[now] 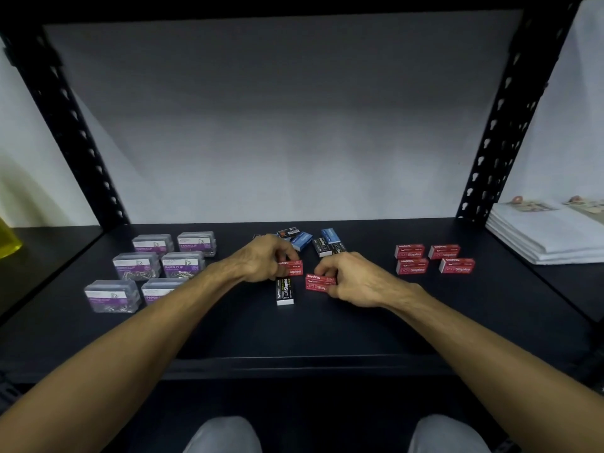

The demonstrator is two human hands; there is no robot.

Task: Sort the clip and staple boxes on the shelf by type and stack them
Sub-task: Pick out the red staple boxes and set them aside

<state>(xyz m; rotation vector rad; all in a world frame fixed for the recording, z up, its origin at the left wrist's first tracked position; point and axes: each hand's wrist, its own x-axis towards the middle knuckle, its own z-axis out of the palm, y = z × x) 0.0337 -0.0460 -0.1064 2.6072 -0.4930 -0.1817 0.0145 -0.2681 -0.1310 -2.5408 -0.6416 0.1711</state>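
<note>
Now red staple box [316, 282] within right grip [351, 278].

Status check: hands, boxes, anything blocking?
Left hand grips a red staple box; right hand grips another. Black staple box lies between them. Four reds grouped right.

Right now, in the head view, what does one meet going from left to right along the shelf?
Clear paper clip boxes → left hand holding a red staple box → right hand holding another red staple box → group of four red staple boxes → stack of white paper.
</note>
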